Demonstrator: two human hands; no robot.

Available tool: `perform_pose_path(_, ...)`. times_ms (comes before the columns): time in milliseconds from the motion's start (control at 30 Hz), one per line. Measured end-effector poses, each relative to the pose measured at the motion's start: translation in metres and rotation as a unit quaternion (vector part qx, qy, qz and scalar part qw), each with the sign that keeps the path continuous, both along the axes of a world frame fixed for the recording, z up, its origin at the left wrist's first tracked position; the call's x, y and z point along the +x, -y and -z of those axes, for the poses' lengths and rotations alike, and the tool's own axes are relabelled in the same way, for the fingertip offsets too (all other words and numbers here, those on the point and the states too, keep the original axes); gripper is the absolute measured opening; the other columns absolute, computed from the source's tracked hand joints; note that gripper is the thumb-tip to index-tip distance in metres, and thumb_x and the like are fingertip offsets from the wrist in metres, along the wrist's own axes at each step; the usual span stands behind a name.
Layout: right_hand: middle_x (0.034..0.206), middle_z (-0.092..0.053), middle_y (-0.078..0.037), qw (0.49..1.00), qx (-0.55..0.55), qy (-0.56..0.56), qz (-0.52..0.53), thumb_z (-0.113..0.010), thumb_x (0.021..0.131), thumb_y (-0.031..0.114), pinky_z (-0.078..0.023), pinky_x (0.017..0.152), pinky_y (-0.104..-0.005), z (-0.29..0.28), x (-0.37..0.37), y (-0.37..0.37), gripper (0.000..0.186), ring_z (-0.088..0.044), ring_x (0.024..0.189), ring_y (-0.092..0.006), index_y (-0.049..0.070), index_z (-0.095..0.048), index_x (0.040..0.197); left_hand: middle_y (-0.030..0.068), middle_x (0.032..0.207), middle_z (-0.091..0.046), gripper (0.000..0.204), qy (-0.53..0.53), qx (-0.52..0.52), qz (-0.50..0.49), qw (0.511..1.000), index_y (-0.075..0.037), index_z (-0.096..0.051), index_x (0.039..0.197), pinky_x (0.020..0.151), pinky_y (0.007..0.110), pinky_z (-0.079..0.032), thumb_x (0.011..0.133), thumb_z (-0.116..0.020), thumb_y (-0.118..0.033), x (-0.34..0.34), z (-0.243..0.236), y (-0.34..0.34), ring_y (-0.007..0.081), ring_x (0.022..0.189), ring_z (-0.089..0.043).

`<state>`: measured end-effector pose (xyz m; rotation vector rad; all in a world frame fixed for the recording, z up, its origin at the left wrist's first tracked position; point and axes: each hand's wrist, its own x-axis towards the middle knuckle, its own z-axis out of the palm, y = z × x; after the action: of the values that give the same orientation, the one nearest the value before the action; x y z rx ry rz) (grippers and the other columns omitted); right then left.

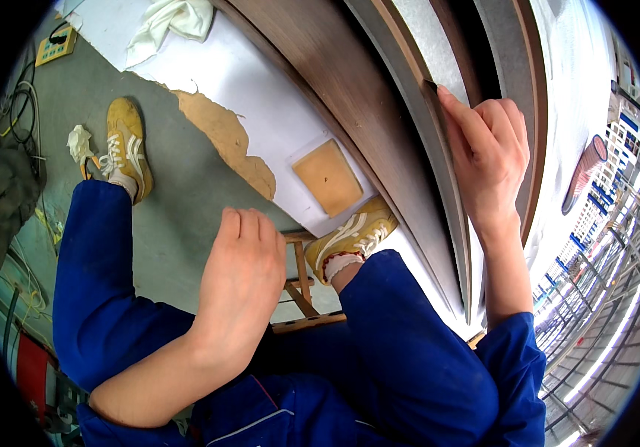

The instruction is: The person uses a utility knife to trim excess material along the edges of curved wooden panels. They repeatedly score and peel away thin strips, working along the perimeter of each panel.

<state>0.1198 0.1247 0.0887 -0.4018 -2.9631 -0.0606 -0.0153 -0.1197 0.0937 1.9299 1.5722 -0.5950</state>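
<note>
My right hand is at the curved wooden panels, its thumb and forefinger pinching a small dark flat piece at the edge of one panel. Only the tip of that piece shows, so its kind is unclear. Several brown and grey panels stand side by side, and a wide brown one is nearest on the left. Over my lap my left hand hangs away from the panels, back up, with the fingers curled down and together. Whatever lies under those fingers is hidden.
A tan square pad lies on white sheeting beside my right shoe. Torn brown paper and a white cloth are farther off. At the left are a yellow power strip, cables and crumpled paper.
</note>
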Motion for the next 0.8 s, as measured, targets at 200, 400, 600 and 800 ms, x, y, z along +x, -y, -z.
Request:
perform_pose_path(200,0.071,-0.044,-0.004,0.999,0.009,0.049,0.012,-0.070,0.078,0.003,-0.043,0.066,-0.0344,-0.002,-0.001,0.005,0.021,-0.048,0.070,-0.0211,0.007,-0.071,0.098,0.0124,0.101,-0.060,0.024,0.013,0.020,-0.007,1.000,-0.002,-0.064,0.101,0.098,0.035,-0.039,0.080,-0.056,-0.012,0.001,0.004,0.000,0.0239,0.098,-0.055)
perform_pose_path(400,0.073,-0.044,-0.006,0.996,0.008,0.085,0.026,-0.068,0.079,0.003,-0.043,0.068,-0.0354,-0.006,-0.003,0.009,0.021,-0.047,0.072,-0.0221,0.006,-0.069,0.099,0.0101,0.092,-0.058,0.020,-0.003,0.029,-0.002,1.000,-0.004,-0.064,0.096,0.094,0.034,-0.040,0.080,-0.057,-0.012,0.001,0.007,0.000,0.0230,0.094,-0.055)
perform_pose_path(600,0.073,-0.045,-0.007,0.994,0.012,0.103,0.029,-0.067,0.079,0.002,-0.044,0.068,-0.0359,-0.009,0.001,0.011,0.022,-0.048,0.072,-0.0225,0.005,-0.068,0.100,0.0094,0.090,-0.057,0.020,-0.005,0.047,-0.001,0.999,-0.004,-0.064,0.096,0.093,0.034,-0.040,0.079,-0.058,-0.012,0.002,0.010,0.001,0.0225,0.093,-0.054)
perform_pose_path(800,0.073,-0.045,-0.007,0.994,-0.001,0.105,0.035,-0.067,0.079,0.003,-0.044,0.068,-0.0362,-0.011,0.004,0.012,0.020,-0.047,0.072,-0.0228,0.005,-0.068,0.099,0.0087,0.089,-0.056,0.019,-0.005,0.056,-0.007,0.998,-0.004,-0.064,0.095,0.092,0.033,-0.040,0.079,-0.058,-0.011,0.005,0.013,0.001,0.0221,0.092,-0.054)
